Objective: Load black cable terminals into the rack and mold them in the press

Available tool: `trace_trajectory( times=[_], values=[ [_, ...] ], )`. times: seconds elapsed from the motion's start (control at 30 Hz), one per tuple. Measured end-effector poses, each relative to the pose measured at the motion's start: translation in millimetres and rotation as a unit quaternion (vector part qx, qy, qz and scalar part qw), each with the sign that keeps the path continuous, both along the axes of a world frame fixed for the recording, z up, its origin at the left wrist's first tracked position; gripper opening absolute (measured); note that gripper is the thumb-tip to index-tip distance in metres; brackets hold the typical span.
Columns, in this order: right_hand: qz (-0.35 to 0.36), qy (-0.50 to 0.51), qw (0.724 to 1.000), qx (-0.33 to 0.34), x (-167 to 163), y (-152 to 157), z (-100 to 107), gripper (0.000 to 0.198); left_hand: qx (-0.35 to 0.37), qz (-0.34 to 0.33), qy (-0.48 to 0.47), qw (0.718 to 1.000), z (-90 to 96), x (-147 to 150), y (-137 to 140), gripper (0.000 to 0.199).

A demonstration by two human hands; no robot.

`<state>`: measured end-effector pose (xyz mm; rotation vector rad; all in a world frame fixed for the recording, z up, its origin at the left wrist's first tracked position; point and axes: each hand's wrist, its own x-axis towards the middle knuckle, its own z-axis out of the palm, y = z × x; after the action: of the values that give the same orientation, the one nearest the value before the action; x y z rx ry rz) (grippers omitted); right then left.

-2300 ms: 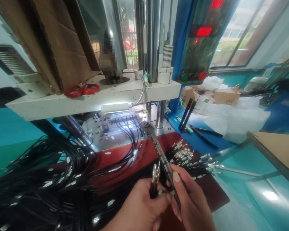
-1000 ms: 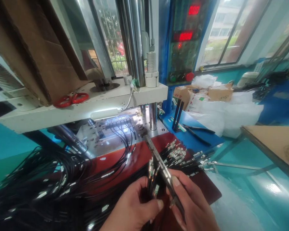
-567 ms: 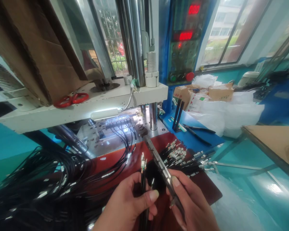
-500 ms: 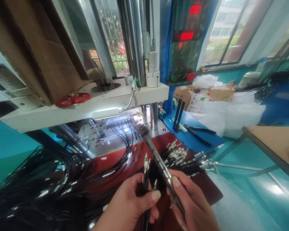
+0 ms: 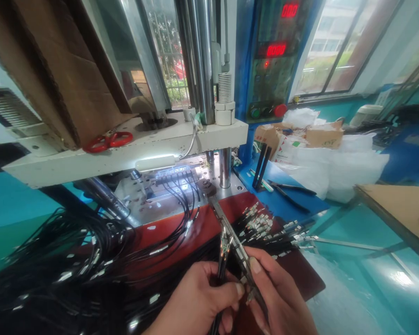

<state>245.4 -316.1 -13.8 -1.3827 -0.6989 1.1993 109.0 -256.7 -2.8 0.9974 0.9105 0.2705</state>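
Note:
My left hand [image 5: 209, 295] is closed around a few black cables [image 5: 222, 265] whose metal-tipped ends with thin coloured wires point upward. My right hand [image 5: 274, 288] grips the near end of a long metal bar [image 5: 232, 237] with slots along it. The bar's far end rests by a bolt on the press bed. Both hands are close together, the left thumb near the bar's side. What sits between my right fingertips besides the bar is too small to make out. A bundle of black cables with silver connectors [image 5: 261, 223] lies just right of the bar.
A press with a white plate [image 5: 195, 139] stands ahead, red-handled scissors [image 5: 108, 141] on top. Cables run from a lit mould [image 5: 174, 179]. More black cables [image 5: 56, 288] pile at left. Pliers [image 5: 293, 193] lie on the blue shelf [image 5: 282, 207]. White bags [image 5: 356, 163] stand behind.
My left hand has moved right and closer to the bar, bringing the cable ends beside it. My right hand keeps its hold. The view has shifted slightly.

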Motion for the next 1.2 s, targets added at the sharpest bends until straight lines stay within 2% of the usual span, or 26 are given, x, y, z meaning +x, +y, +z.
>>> trace_trajectory(
  times=[0.13, 0.33, 0.47, 0.63, 0.7, 0.8, 0.93, 1.07, 1.2],
  values=[
    [0.010, -0.002, 1.000, 0.018, -1.2, 0.1, -4.2, 0.054, 0.003, -0.004, -0.006, 1.000, -1.8, 1.4, 1.6, 0.017],
    [0.015, -0.018, 1.000, -0.015, -3.4, -2.3, -10.4, 0.054, -0.007, 0.002, -0.018, 1.000, 1.2, 1.2, 3.0, 0.010],
    [0.033, -0.029, 0.999, -0.016, -3.0, -2.8, -9.6, 0.053, 0.003, -0.013, -0.011, 1.000, 2.0, 1.9, 3.7, 0.015],
    [0.043, -0.069, 0.997, -0.006, -2.4, -3.5, -20.7, 0.052, -0.008, 0.017, -0.019, 1.000, 1.6, 7.6, 1.6, 0.010],
    [0.039, -0.080, 0.996, -0.004, -3.3, -3.5, -23.5, 0.053, -0.009, 0.022, -0.022, 0.999, 3.2, 8.9, 0.4, 0.008],
    [0.027, -0.040, 0.999, -0.012, -4.1, -3.2, -20.4, 0.054, -0.003, 0.028, -0.021, 0.999, 10.1, 5.6, 0.4, 0.012],
    [-0.041, -0.011, 0.999, -0.013, 1.5, -3.6, -11.1, 0.050, 0.033, 0.102, -0.026, 0.994, 22.6, -8.3, 5.8, 0.022],
    [-0.057, -0.061, 0.996, 0.023, 11.2, -4.3, -8.5, 0.044, -0.018, 0.144, -0.101, 0.984, 25.8, -19.5, 11.1, 0.022],
    [-0.051, -0.188, 0.977, 0.089, 11.8, -7.2, -15.7, 0.041, -0.067, 0.169, -0.119, 0.976, 22.8, -18.4, 8.4, 0.020]
  ],
)
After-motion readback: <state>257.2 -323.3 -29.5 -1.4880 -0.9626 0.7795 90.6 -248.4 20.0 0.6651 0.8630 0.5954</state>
